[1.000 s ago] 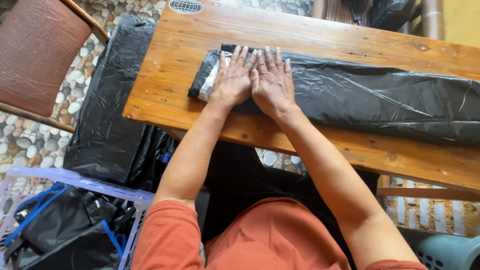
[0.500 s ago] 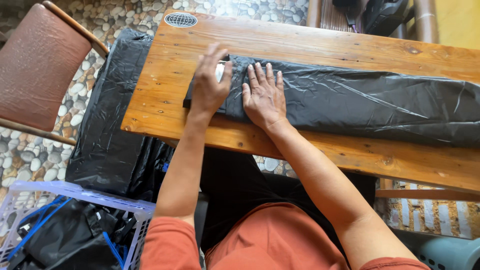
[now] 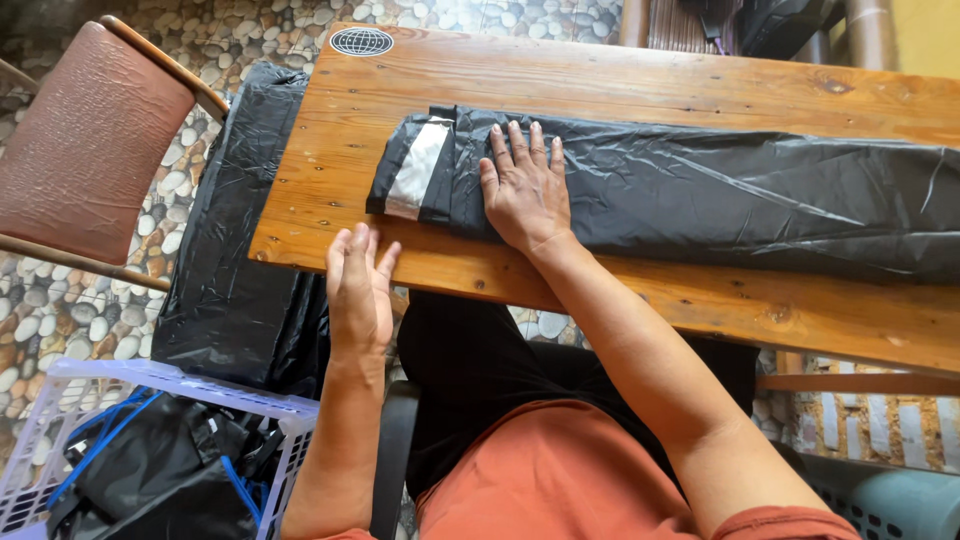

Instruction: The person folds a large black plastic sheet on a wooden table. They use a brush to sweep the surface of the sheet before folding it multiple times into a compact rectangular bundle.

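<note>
A long folded black plastic bag (image 3: 720, 195) lies across the wooden table (image 3: 620, 80), its left end showing a pale grey strip (image 3: 415, 170). My right hand (image 3: 525, 190) presses flat on the bag near that left end, fingers spread. My left hand (image 3: 358, 290) hovers open at the table's near edge, off the bag and holding nothing.
More black plastic sheets (image 3: 235, 250) hang off the table's left side. A white plastic basket (image 3: 150, 450) with black bags stands at the lower left. A brown padded chair (image 3: 85, 140) is at the left, on a pebble floor. A grey tub (image 3: 890, 500) sits at the lower right.
My left hand has lifted off the bag's left end and drawn back toward me to the table's edge. My right hand has stayed pressed flat on the bag.
</note>
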